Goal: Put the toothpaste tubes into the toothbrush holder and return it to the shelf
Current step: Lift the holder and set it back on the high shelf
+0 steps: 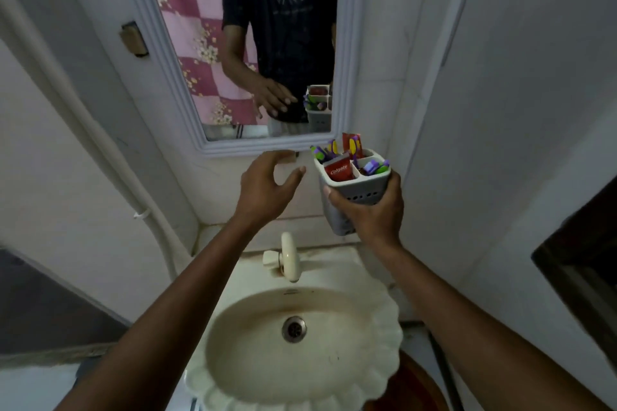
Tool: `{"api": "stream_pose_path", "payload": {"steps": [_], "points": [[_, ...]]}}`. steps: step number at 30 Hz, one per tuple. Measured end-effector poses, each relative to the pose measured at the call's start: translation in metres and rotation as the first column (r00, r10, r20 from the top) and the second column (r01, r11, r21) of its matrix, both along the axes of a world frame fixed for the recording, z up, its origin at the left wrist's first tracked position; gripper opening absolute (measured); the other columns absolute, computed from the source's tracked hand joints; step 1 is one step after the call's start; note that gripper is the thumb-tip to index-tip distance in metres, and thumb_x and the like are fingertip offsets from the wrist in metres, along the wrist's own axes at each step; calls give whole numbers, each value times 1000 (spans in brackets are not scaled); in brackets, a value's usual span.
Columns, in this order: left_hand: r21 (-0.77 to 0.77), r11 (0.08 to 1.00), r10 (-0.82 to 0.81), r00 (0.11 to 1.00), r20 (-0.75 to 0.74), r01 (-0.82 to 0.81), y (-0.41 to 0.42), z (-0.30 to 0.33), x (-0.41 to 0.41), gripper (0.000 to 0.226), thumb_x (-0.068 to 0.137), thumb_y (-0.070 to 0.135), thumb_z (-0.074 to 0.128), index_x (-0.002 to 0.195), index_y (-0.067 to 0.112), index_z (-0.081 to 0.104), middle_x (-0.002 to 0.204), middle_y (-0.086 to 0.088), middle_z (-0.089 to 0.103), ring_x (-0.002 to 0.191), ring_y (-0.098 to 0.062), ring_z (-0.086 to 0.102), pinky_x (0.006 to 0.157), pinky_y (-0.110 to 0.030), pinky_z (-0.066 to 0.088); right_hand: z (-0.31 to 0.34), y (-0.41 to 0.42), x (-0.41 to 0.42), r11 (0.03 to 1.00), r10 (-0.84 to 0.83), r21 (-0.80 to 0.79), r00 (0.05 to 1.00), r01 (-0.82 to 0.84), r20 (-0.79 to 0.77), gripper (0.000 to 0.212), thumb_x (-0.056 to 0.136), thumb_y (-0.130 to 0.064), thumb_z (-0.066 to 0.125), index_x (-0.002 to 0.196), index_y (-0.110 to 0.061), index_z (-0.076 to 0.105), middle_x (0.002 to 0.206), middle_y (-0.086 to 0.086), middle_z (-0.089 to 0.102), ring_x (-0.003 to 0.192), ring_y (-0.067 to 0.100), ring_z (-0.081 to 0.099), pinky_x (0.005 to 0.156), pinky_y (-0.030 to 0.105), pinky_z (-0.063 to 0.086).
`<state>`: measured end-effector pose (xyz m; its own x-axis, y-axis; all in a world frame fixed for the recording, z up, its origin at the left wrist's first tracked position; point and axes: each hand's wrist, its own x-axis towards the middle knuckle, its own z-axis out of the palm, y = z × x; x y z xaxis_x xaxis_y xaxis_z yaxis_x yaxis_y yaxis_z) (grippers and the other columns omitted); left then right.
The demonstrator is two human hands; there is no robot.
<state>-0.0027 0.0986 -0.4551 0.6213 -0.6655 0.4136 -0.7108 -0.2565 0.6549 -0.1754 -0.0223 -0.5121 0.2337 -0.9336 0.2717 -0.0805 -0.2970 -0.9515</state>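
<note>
My right hand (374,210) grips a grey toothbrush holder (359,188) with four compartments, held upright above the sink's back right corner. A red Colgate toothpaste tube (339,171) stands in its near left compartment, and a second red tube (349,142) sticks up from the far one. Purple and yellow toothbrushes (375,167) fill the other compartments. My left hand (267,188) hovers just left of the holder with fingers spread and nothing in it, below the mirror's lower edge.
A cream sink (233,344) with a tap (288,257) lies below my arms. A white-framed mirror (345,43) hangs on the wall ahead, reflecting a person and the holder. White walls close in on both sides; a pipe (110,157) runs down the left.
</note>
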Motion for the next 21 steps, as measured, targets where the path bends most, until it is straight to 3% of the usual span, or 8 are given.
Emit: {"api": "stream_pose_path", "payload": {"steps": [3,5,8,10,13,16,18,21], "points": [[-92,996,4,998,64,2,-7,45,-5,47,100,44,73,139,18,70,138,0,72,127,-16,66,108,-42,56,59,-6,-1,997,-4,-76,996,11,84,107,44,-73,99,135,-33,62,127,-10,74,106,2,72,86,13,56],[-157,987,3,993,117,15,-11,78,-7,48,101,45,72,140,18,68,138,0,71,127,-14,65,107,-39,56,99,-12,-4,993,1,-120,993,13,121,102,45,-75,98,132,-35,61,126,-11,75,108,-2,72,86,13,57],[-260,964,7,979,204,48,-13,130,-13,49,100,49,69,138,18,69,134,0,73,124,-15,67,104,-40,58,158,-20,-10,981,-10,-187,984,43,176,101,49,-71,102,133,-29,64,125,-10,76,109,6,76,88,25,64],[-304,950,16,964,266,68,-14,164,-16,50,99,53,66,136,19,69,133,1,73,121,-14,67,102,-40,59,196,-24,-15,975,-11,-214,980,55,200,104,46,-79,100,130,-32,62,123,-12,75,107,2,75,87,27,66],[-355,930,38,934,355,97,-14,213,-20,47,99,49,68,134,18,71,131,0,75,119,-19,69,100,-42,58,255,-22,-25,962,12,-268,965,61,262,116,35,-99,87,128,-36,59,120,-18,72,105,-2,72,79,18,61],[-413,901,63,900,432,135,-13,261,-26,43,99,44,67,129,13,73,125,-3,76,111,-15,69,97,-33,57,310,-21,-33,948,19,-307,947,84,320,114,36,-93,91,127,-32,60,118,-16,72,104,0,74,72,9,57],[-446,882,87,877,472,152,-11,290,-30,43,100,43,65,129,12,73,124,-4,76,111,-17,69,98,-38,58,346,-18,-36,938,22,-331,936,102,351,108,39,-88,94,125,-32,60,116,-16,72,102,0,74,69,9,57],[-467,874,143,848,511,135,-11,334,-35,45,103,43,68,139,16,69,138,-3,73,127,-21,67,108,-51,53,397,-11,-40,921,22,-367,922,133,388,104,38,-89,93,119,-34,58,113,-16,71,99,3,74,76,24,63]]}}
